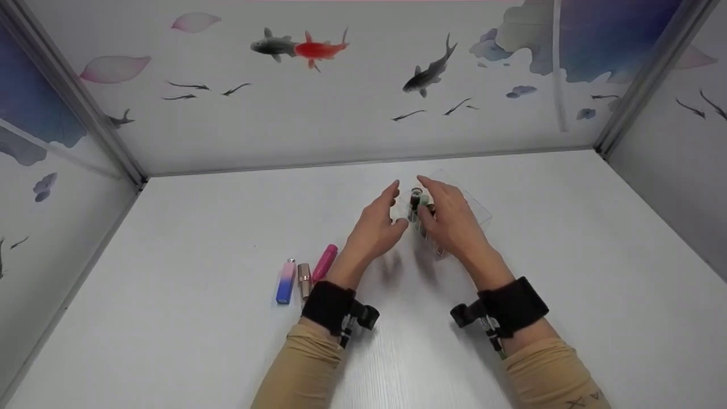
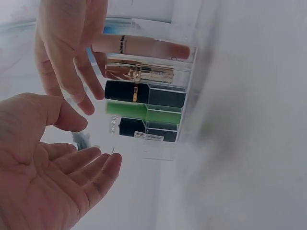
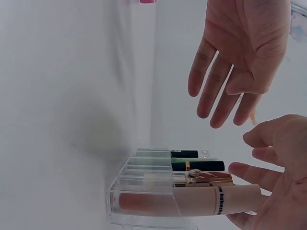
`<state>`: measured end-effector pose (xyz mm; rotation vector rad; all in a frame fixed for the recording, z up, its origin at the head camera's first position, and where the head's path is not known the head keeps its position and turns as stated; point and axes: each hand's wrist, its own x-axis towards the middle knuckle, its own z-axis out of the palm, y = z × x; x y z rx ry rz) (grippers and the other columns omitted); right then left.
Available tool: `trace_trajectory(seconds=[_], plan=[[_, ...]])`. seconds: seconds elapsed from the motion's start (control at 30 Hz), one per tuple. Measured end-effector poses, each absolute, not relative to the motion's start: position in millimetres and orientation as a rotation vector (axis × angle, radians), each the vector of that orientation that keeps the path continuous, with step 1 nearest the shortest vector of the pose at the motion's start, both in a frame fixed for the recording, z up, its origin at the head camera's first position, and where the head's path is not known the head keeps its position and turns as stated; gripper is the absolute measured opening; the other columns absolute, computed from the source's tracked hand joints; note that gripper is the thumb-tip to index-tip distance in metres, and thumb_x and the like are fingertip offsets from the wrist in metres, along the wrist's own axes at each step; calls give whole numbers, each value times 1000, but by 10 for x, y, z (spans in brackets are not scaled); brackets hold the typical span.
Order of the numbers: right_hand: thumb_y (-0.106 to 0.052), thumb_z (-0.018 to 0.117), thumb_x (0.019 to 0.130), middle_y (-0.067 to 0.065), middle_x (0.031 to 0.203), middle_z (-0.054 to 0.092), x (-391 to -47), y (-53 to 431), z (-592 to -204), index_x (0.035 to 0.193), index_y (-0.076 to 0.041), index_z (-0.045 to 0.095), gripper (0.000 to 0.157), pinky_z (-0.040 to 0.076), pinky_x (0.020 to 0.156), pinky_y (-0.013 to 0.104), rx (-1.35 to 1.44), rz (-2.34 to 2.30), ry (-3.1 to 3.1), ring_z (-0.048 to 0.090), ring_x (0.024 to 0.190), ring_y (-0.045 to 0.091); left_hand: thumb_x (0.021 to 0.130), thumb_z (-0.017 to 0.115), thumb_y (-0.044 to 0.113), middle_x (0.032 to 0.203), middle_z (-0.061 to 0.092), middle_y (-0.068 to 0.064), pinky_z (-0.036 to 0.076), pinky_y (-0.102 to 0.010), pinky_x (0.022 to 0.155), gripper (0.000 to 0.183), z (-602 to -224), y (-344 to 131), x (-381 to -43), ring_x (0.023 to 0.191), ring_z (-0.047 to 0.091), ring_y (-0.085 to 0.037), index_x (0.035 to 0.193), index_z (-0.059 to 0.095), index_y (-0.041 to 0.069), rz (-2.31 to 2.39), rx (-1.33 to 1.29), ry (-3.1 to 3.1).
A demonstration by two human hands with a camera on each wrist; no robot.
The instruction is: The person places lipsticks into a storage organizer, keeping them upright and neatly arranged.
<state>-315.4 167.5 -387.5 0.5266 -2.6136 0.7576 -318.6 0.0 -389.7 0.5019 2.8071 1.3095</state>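
A clear acrylic lipstick holder (image 3: 141,182) stands on the table with several tubes in a row. In the left wrist view these are a pale pink tube (image 2: 139,46), a gold case (image 2: 139,72), a black tube with a gold band (image 2: 122,91), a green tube (image 2: 127,110) and a labelled black tube (image 2: 156,130). My right hand (image 1: 451,218) is over the holder's right side, fingers relaxed close by the pink and gold caps. My left hand (image 1: 377,224) is just left of the holder, palm facing it, fingers loosely extended and holding nothing.
Left of my left forearm lie a pink-and-blue box (image 1: 285,282), a gold lipstick (image 1: 304,275) and a magenta tube (image 1: 325,262). The white table (image 1: 199,227) is bounded by panels printed with fish, with a back panel (image 1: 352,130) behind the holder.
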Motion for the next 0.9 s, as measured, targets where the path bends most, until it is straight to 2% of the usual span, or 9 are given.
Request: trace_trajectory(seconds=[0.3,0.57,0.7,0.9], plan=[[-7,60,97,18,134,63,-2997,1513,-3778,142,-1,51,47,44,111,49,561,865,-2514,55,129,35,97,53,15,144,59,-5,48,-40,108,55,-3751,-291,-3094,131,57,-21,151,42,16,1407,347,2829],[-7,60,97,14,122,70,-2894,1348,-3807,137,-3,57,40,53,99,46,620,909,-2548,65,115,31,97,52,14,121,72,-5,54,-39,97,37,-3637,-594,-2909,113,66,-20,133,61,13,1226,287,2912],[-9,61,97,13,119,72,-2839,1264,-3843,136,-4,58,39,56,92,44,696,888,-2616,68,110,28,96,53,14,114,74,-7,55,-39,91,31,-3581,-707,-2821,102,69,-22,125,65,11,1050,279,2963],[-12,63,97,15,120,71,-2792,1164,-3884,134,-4,59,39,56,92,45,844,872,-2732,69,107,30,95,58,15,110,73,-9,55,-39,89,28,-3539,-848,-2707,93,67,-22,122,65,8,774,256,2931]])
